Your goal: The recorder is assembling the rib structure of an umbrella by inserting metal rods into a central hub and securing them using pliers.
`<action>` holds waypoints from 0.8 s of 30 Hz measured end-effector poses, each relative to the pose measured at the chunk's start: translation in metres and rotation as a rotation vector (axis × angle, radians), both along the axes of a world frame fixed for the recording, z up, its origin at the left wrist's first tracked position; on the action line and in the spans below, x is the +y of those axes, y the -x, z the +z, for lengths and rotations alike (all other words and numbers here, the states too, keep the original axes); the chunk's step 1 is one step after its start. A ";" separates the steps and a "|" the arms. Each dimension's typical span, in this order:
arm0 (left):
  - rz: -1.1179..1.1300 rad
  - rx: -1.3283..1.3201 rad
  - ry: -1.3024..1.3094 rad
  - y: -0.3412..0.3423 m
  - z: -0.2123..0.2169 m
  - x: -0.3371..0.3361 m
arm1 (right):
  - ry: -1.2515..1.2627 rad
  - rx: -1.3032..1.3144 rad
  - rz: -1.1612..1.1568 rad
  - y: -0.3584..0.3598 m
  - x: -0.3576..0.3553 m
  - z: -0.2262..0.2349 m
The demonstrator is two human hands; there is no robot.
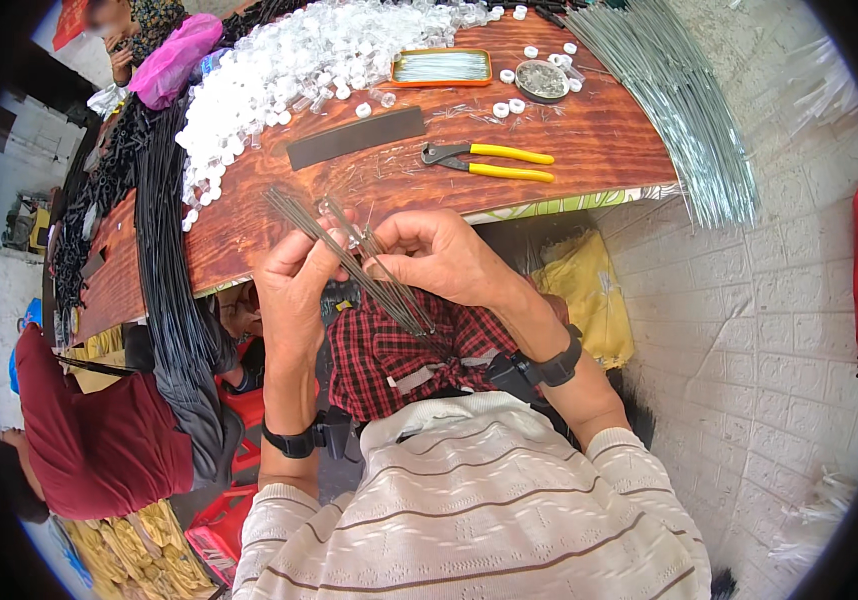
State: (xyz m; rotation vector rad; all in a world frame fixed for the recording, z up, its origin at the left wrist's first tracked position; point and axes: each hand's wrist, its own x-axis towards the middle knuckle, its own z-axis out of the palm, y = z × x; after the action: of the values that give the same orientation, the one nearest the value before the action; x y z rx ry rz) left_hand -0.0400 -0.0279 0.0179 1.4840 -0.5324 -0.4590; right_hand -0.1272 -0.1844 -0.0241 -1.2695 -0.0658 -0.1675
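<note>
Seated at a wooden table (599, 135), a worker gripped a slanting bundle of thin dark rods (392, 298) between the thumb and fingers of the left hand (292, 280), just off the table's near edge and above a red-and-black plaid cloth (374, 355) on the lap. The right hand (454, 258) met the bundle from the other side, thumb and forefinger drawn narrow beside the rods; from where I stood, I could not tell what, if anything, they pinched. Ahead lay yellow-handled pliers (509, 153) and a flat dark bar (356, 137). Beyond them, a shallow orange-rimmed tray (441, 84) held fine silvery pins, near a small round dish (541, 101). White and clear plastic pieces (299, 65) were heaped to the left, black strands (161, 210) hung over the edge, and silvery rods (684, 110) covered the right end.
</note>
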 end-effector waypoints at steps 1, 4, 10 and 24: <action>0.016 0.007 0.011 0.001 -0.001 0.000 | 0.024 -0.007 -0.005 0.000 0.000 0.000; 0.052 0.013 0.020 0.005 -0.002 0.001 | 0.039 -0.007 -0.006 -0.001 0.000 0.000; 0.103 0.050 0.041 0.007 -0.003 0.000 | 0.097 -0.010 -0.015 -0.002 0.001 0.000; 0.058 0.105 0.090 -0.004 -0.011 0.001 | -0.012 0.031 0.012 -0.004 -0.004 0.002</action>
State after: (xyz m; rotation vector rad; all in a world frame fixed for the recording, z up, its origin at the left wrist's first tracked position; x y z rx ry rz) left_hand -0.0361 -0.0264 0.0067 1.3775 -0.4207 -0.4595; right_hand -0.1231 -0.1879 -0.0220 -1.2591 -0.0456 -0.1380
